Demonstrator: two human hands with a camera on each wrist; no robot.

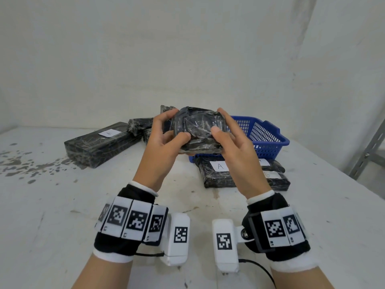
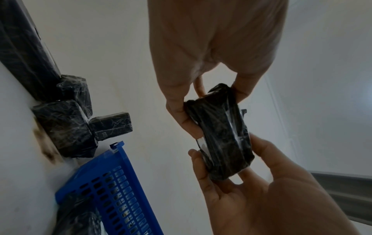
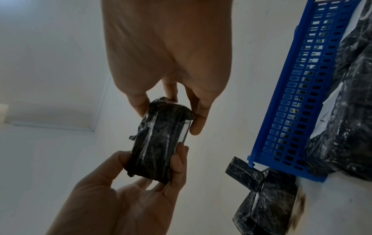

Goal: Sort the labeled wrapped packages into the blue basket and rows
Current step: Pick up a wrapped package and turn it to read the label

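Item: small black film-wrapped package [image 1: 198, 130], held above the counter [image 1: 62, 205] before the blue basket [image 1: 264, 134]. Left hand [image 1: 166, 140] and right hand [image 1: 231, 138] pinch opposite ends. Probably light, boxy, slick-skinned; label unseen. Best gripped across its flat faces.

Both forearms bare. Each wrist wears a black wristband [image 1: 129, 222] w/ white cuffs at both edges, ringed by white tiles [image 1: 277, 227] printed w/ black square codes. White camera box [image 1: 179, 238] w/ code marker on each inner wrist; thin black cable [image 1: 260, 268] trails off.
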